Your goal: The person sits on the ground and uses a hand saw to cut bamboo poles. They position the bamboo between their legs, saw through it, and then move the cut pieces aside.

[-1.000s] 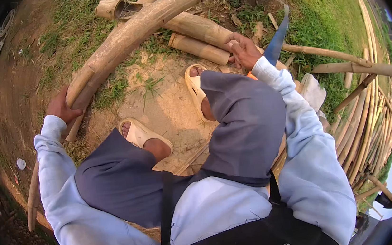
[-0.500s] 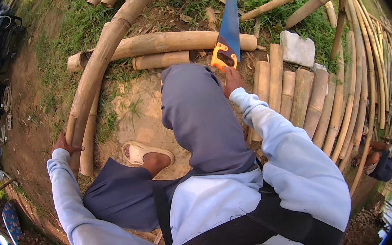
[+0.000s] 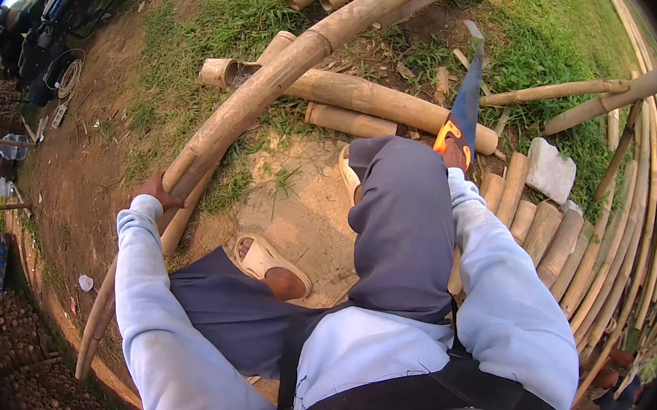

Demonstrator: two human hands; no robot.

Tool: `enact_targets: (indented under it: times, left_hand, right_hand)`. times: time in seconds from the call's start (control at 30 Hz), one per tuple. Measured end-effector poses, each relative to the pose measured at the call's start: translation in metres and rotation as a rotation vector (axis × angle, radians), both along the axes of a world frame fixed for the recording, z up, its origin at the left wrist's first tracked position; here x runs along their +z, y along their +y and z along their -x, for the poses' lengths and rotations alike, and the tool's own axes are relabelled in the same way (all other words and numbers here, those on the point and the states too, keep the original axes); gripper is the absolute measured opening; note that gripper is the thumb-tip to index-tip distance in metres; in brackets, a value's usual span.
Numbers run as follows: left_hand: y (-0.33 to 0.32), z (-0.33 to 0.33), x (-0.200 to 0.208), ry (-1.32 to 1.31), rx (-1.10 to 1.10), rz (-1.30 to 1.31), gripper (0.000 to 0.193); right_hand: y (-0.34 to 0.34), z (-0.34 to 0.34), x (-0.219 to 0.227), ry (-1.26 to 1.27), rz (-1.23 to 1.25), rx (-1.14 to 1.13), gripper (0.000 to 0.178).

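Observation:
A long bamboo pole [image 3: 253, 93] runs slantwise across my left side, resting over a thick bamboo log on the ground. My left hand [image 3: 155, 194] is closed round the pole, its thumb on the near right side. In my right hand [image 3: 456, 158], beside my raised knee, is the orange and black handle of a handsaw [image 3: 468, 98]. Its bluish blade points up and away past the right end of the thick bamboo log [image 3: 381, 91]. My fingers on the handle are partly hidden by the knee and sleeve.
A short bamboo piece [image 3: 351, 119] lies by my sandalled foot. Cut bamboo lengths [image 3: 543, 226] are lined up at the right, next to a pale stone block [image 3: 551, 170]. Long poles curve along the far right. A coiled rope [image 3: 71, 76] lies at the upper left.
The view has swung, shifting the scene rightward. My right hand has gone from touching the saw's handle to gripping it, and the blade leans further right. My left hand still holds the pole.

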State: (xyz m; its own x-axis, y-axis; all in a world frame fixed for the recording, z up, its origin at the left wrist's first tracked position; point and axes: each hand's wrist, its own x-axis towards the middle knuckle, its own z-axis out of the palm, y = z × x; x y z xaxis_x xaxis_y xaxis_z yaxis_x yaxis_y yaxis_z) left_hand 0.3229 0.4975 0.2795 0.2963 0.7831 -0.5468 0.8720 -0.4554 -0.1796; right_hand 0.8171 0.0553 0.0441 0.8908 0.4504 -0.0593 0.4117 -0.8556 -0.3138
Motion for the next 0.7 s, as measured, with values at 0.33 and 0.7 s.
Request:
enact_targets:
  times: [0.33,0.7]
  left_hand:
    - [0.014,0.01,-0.025,-0.194,-0.066,0.024,0.094]
    - [0.027,0.008,-0.04,-0.228,-0.1,0.079,0.106]
  right_hand:
    - [-0.072,0.071,0.261,-0.331,-0.818,-0.069,0.017]
    - [0.015,0.193,0.377,0.386,-1.356,0.399,0.013]
